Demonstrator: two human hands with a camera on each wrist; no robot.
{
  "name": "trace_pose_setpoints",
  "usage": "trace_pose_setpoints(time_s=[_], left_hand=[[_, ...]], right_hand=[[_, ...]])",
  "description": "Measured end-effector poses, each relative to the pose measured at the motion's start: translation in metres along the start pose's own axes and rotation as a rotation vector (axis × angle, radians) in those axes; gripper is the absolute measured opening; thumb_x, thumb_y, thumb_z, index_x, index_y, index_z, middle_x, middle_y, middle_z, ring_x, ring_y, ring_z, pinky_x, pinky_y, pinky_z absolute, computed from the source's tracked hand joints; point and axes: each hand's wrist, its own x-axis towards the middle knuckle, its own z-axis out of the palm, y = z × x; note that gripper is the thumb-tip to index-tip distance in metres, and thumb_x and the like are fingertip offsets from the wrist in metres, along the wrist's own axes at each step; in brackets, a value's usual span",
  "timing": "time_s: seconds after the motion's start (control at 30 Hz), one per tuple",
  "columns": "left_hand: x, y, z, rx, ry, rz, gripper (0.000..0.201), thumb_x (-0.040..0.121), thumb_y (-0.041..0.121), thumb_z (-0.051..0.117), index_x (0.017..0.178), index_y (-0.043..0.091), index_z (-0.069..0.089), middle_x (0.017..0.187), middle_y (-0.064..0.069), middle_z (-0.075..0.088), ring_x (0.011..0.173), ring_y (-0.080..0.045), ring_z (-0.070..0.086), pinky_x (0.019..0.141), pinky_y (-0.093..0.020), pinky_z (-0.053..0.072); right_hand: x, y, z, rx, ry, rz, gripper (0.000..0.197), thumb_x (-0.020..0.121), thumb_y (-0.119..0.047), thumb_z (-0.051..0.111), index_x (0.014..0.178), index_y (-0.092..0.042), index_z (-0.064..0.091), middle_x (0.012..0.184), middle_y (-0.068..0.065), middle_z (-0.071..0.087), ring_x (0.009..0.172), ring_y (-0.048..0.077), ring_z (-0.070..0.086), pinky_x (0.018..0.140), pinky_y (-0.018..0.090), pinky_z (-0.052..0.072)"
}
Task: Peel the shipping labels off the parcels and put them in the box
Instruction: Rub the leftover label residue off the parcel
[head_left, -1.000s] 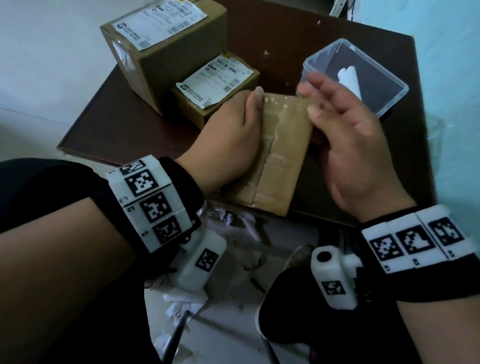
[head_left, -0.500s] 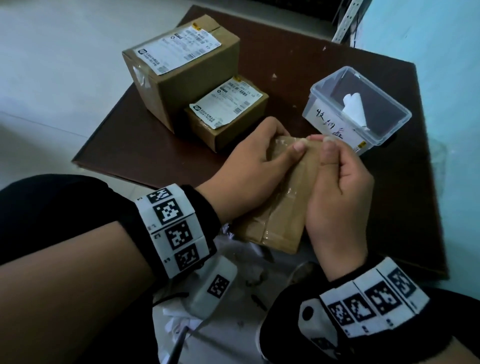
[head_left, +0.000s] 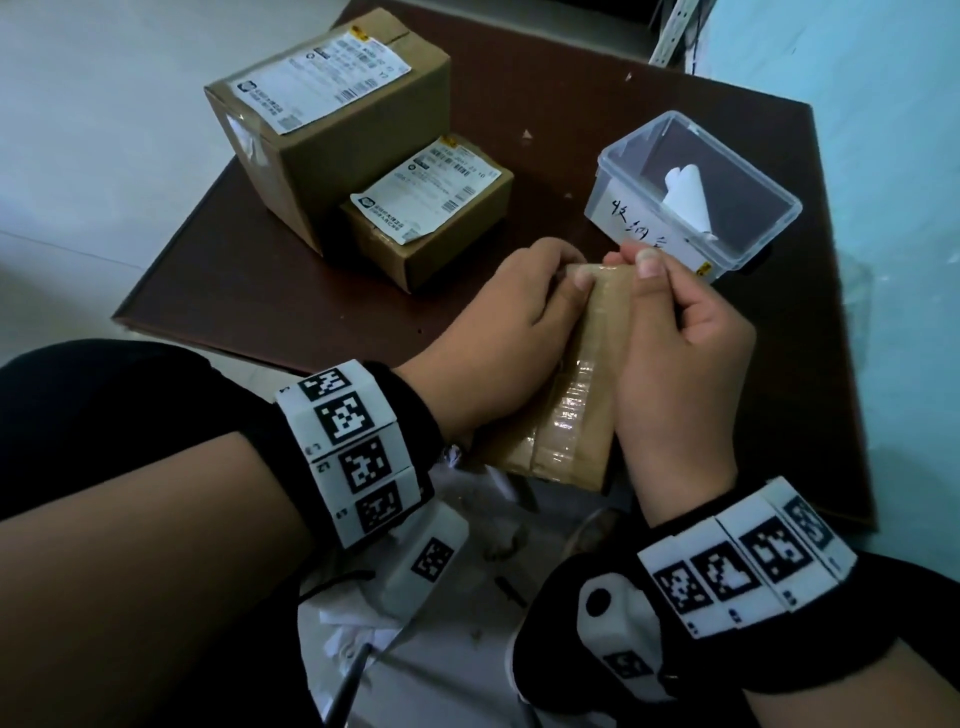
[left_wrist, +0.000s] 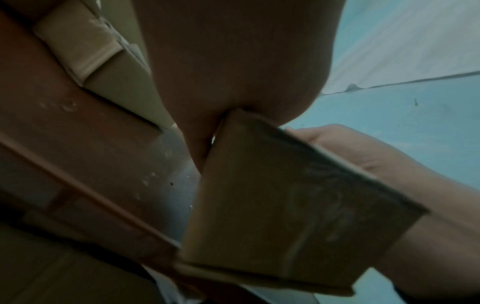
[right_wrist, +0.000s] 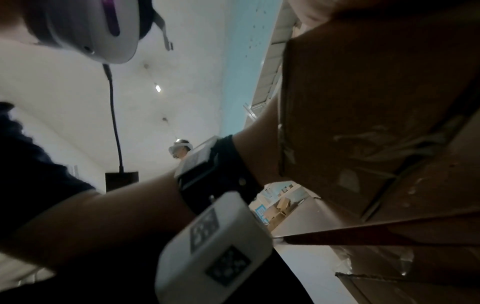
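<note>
Now both hands grip one taped parcel (head_left: 582, 395) over the table's (head_left: 597, 78) near edge. Left hand (head_left: 498, 332) curls round its left side, right hand (head_left: 680, 364) round its right, thumbs on the upper face. Two labelled parcels, large (head_left: 332, 119) and small (head_left: 431, 213), sit touching at the far-left corner. Clear box (head_left: 691, 197) at the right edge holds a white label (head_left: 685, 200).

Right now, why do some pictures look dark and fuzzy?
Head view: dim but sharp, with glare on the tape of the held parcel. Left wrist view: dark and blurry, the left hand fills it close up. Right wrist view: murky, edges bent by the wide lens.
</note>
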Motion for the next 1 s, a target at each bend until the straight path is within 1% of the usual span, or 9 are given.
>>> trace_pose_setpoints(time_s=[0.07,0.23,0.37,0.47,0.57,0.63,0.77,0.87,1.0], left_hand=[[-0.001,0.0,-0.001,0.018,-0.036,-0.01,0.018,0.112,0.032,0.045,0.122,0.023,0.056,0.112,0.002,0.058,0.098,0.001,0.053,0.076,-0.004,0.037],[-0.003,0.005,0.002,0.035,0.05,-0.02,0.023,0.112,0.031,0.045,0.109,0.011,0.056,0.093,0.002,0.058,0.083,-0.004,0.052,0.066,-0.012,0.037],[0.0,0.008,0.005,0.011,0.103,-0.051,0.03,0.112,0.037,0.043,0.103,0.01,0.056,0.087,0.001,0.057,0.078,-0.008,0.052,0.065,-0.019,0.038],[0.003,0.011,0.005,-0.015,0.063,-0.028,0.027,0.112,0.035,0.045,0.107,0.012,0.057,0.088,0.007,0.056,0.076,0.0,0.052,0.063,-0.014,0.04],[0.004,0.014,0.001,-0.088,-0.028,-0.002,0.013,0.109,0.026,0.053,0.118,0.019,0.058,0.098,0.015,0.058,0.085,0.011,0.055,0.073,-0.005,0.043],[0.002,0.015,0.0,-0.126,-0.055,0.021,0.017,0.107,0.022,0.057,0.124,0.019,0.059,0.103,0.017,0.059,0.092,0.009,0.057,0.079,-0.006,0.044],[-0.003,0.017,0.003,-0.17,0.042,-0.031,0.009,0.106,0.017,0.059,0.114,0.021,0.061,0.098,0.016,0.06,0.09,0.007,0.055,0.077,-0.007,0.043],[-0.003,0.017,0.007,-0.202,0.08,-0.076,0.006,0.107,0.017,0.057,0.109,0.022,0.061,0.094,0.014,0.058,0.085,0.003,0.054,0.073,-0.015,0.041],[-0.002,0.019,0.009,-0.199,0.139,-0.046,0.006,0.107,0.018,0.055,0.103,0.022,0.058,0.09,0.012,0.058,0.08,0.003,0.052,0.07,-0.013,0.041]], right_hand=[[-0.001,0.0,0.001,-0.004,0.024,0.016,0.03,0.114,-0.026,0.054,0.136,-0.019,0.073,0.116,-0.014,0.076,0.111,-0.007,0.07,0.095,0.014,0.056],[-0.008,-0.001,0.005,-0.011,0.047,-0.053,0.04,0.113,-0.021,0.055,0.153,-0.019,0.053,0.113,-0.014,0.074,0.111,-0.008,0.07,0.095,0.014,0.056],[-0.008,-0.003,0.005,-0.021,0.05,-0.095,0.041,0.112,-0.019,0.057,0.153,-0.019,0.051,0.108,-0.019,0.072,0.113,-0.007,0.07,0.103,0.021,0.057],[-0.005,-0.003,0.003,0.008,0.071,-0.103,0.041,0.112,-0.016,0.057,0.153,-0.016,0.052,0.113,-0.009,0.076,0.113,0.001,0.073,0.104,0.032,0.059],[-0.001,-0.006,-0.004,0.092,0.123,-0.079,0.04,0.111,-0.013,0.058,0.151,-0.015,0.054,0.11,-0.004,0.078,0.101,0.002,0.076,0.087,0.022,0.06],[-0.002,-0.007,-0.006,0.137,0.153,-0.076,0.038,0.111,-0.012,0.058,0.149,-0.013,0.055,0.109,-0.003,0.079,0.097,0.003,0.077,0.079,0.018,0.058],[-0.008,-0.004,0.001,0.108,0.164,-0.134,0.035,0.11,-0.011,0.058,0.145,-0.009,0.058,0.105,-0.006,0.078,0.105,0.008,0.076,0.091,0.023,0.059],[-0.009,-0.003,0.004,0.118,0.143,-0.149,0.037,0.11,-0.01,0.059,0.147,-0.005,0.056,0.11,-0.004,0.077,0.108,0.01,0.076,0.09,0.022,0.059],[-0.007,-0.005,0.005,0.114,0.146,-0.197,0.038,0.109,-0.009,0.06,0.146,-0.001,0.055,0.108,-0.007,0.075,0.106,0.01,0.077,0.09,0.021,0.059]])
